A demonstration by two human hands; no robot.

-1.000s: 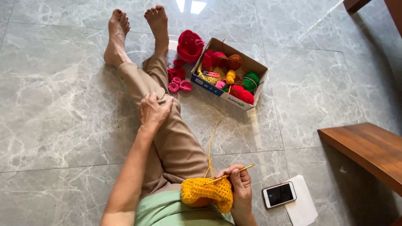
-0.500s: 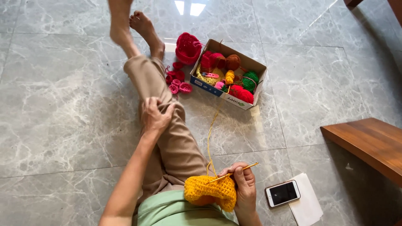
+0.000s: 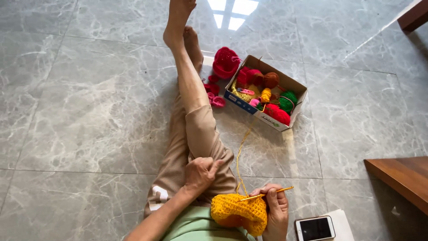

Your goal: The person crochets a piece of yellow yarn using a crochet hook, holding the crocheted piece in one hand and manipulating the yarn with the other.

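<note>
**A:** What is found nearest the camera?

**B:** A dome-shaped piece of yellow crocheted yarn (image 3: 238, 213) is held low in the lap, against a pale green shirt. It is gripped from its right by the right hand (image 3: 276, 210), whose fingers are curled closed around the fabric's edge. A thin yellow crochet hook (image 3: 266, 194) is also pinched in that hand.

**A:** How is the hook laid?

**B:** Its long axis runs nearly level, tilted slightly upward to the right. One end rests over the top of the yellow piece; the other juts out past the knuckles.

**A:** And the left hand?

**B:** The left hand (image 3: 200, 174) is pressed on the thigh of the beige trousers (image 3: 196, 134), fingers bent and loosely gathered, nothing pinched in it. It lies just up and left of the crocheted piece, close but apart. The work is therefore touched by the right hand only.

**A:** What is seen beside the right hand?

**B:** A dark-screened phone (image 3: 315, 228) is seen on a white sheet on the grey marble floor (image 3: 89, 111), just to the right.

**A:** Where does the yarn lead?

**B:** A strand of yellow yarn (image 3: 240, 156) is drawn from the piece up and away to an open cardboard box (image 3: 263, 116) filled with red, pink, brown, yellow and green yarn balls. Beyond the box, a red crocheted hat (image 3: 225, 62) and small pink pieces lie by the bare feet, one leg raised. A wooden bench edge (image 3: 401, 178) is seen at right.
</note>
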